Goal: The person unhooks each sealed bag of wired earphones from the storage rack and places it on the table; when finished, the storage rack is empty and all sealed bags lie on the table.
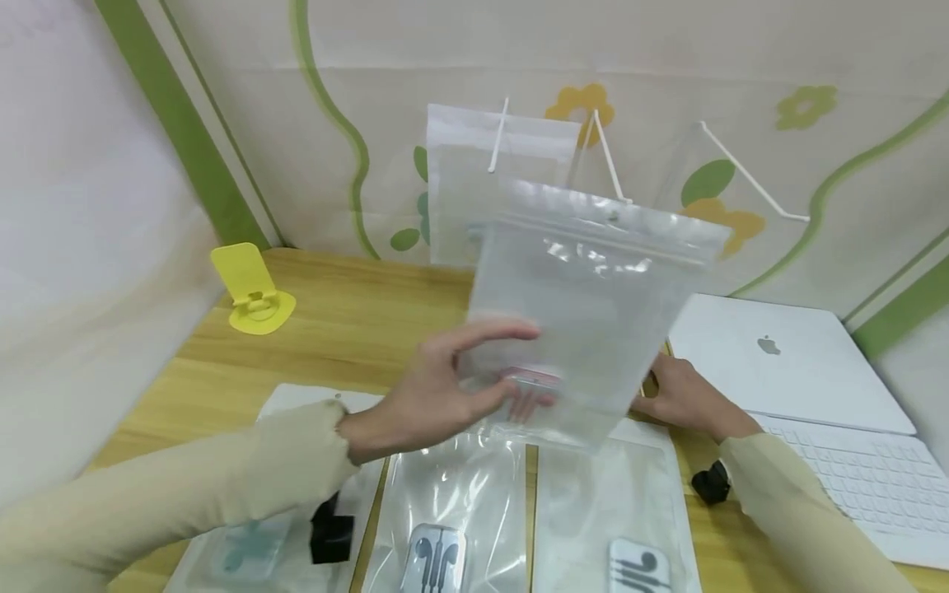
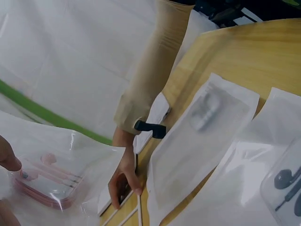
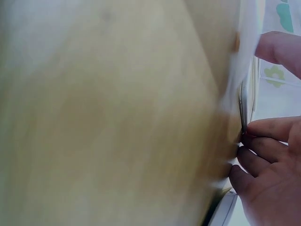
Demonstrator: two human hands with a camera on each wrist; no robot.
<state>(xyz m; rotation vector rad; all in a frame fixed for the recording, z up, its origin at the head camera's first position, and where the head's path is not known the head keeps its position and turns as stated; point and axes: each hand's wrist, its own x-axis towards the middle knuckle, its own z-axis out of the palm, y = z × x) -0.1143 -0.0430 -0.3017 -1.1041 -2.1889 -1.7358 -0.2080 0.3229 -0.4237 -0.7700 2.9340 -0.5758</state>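
My left hand [image 1: 426, 391] pinches a clear zip bag [image 1: 586, 305] near its lower left side, holding it up in front of me. Inside it, pink earphones [image 2: 47, 181] in a clear case show in the left wrist view. The bag's punched top strip is close to the tip of the middle prong of a white wire rack [image 1: 610, 161]. Another bag [image 1: 460, 198] hangs on the left prong. My right hand [image 1: 689, 399] is low beside the laptop, its fingers curled at the rack's white rods [image 2: 139, 207]; the held bag partly covers the fingertips.
Several bags lie along the table front, two with visible earphones [image 1: 433, 560] [image 1: 639, 568]. An open white laptop [image 1: 801, 362] and white keyboard [image 1: 875, 478] stand at right. A yellow folding stand [image 1: 255, 292] is back left. A patterned curtain [image 1: 652, 49] rises behind.
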